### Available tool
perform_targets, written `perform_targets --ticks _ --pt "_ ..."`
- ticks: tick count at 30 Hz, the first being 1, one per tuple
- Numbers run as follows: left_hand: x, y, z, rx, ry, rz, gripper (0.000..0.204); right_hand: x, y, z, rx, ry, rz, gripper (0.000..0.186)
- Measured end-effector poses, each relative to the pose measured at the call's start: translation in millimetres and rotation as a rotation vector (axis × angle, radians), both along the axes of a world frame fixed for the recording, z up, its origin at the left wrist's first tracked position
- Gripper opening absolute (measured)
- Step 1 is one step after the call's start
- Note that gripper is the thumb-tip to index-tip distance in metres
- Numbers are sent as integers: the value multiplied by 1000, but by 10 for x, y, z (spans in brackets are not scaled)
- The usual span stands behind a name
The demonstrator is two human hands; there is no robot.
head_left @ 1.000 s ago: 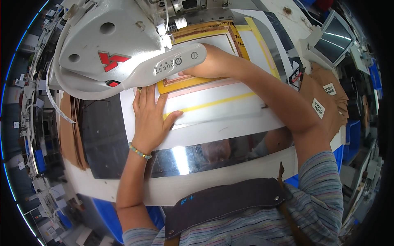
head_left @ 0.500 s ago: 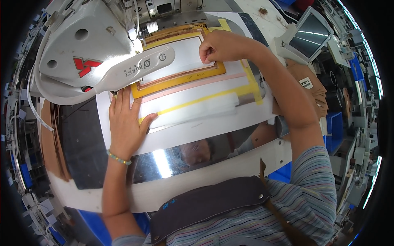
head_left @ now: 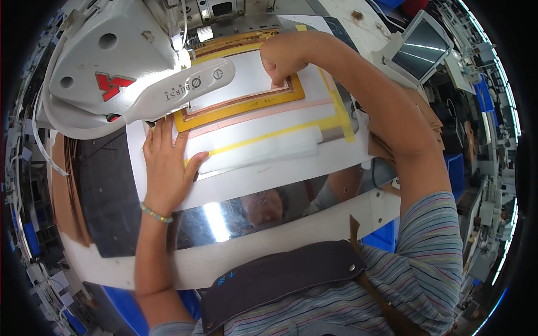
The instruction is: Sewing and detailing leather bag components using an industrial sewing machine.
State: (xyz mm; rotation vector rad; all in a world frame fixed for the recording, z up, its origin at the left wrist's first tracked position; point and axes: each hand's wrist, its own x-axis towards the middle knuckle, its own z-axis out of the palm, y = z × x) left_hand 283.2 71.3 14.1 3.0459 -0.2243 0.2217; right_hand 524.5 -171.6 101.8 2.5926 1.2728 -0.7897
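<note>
My left hand [head_left: 167, 171] lies flat with fingers spread on a large white sheet [head_left: 280, 176], its fingertips beside the lower left corner of a yellow frame [head_left: 255, 105]. Inside that frame, which has a brown inner edging, is a white panel [head_left: 224, 92]. My right hand [head_left: 283, 59] is bent over the frame's right side, fingers curled in and tips pressed down at the inner lower edge near the corner. Whatever those fingers may hold is hidden. Strips of yellow tape [head_left: 269, 139] and a pink strip [head_left: 263, 116] run across the sheet below the frame.
A grey sewing machine head [head_left: 101, 73] and a white lamp arm [head_left: 185, 87] overhang the frame from the left. Brown flat pieces [head_left: 70, 196] are stacked at the left, with more brown pieces [head_left: 428, 115] at the right. A small screen [head_left: 423, 50] stands at far right.
My right hand has shifted slightly left along the frame's inner edge, uncovering more of its lower right corner. The left hand stays flat in place. The whole view has shifted a little.
</note>
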Motion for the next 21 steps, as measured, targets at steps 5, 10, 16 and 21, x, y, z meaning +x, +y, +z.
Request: perform_targets --ticks 5,10,16,21 --pt "-3 -4 5 2 -1 -5 77 98 78 -14 -84 -106 51 37" --pt "-12 -14 25 11 -19 -11 71 188 112 -45 -90 -129 157 42" --pt "10 -24 6 -27 -30 4 75 219 319 87 -125 -217 194 24" --pt "-13 4 -35 -42 -28 -6 75 -55 428 -18 461 394 105 13"
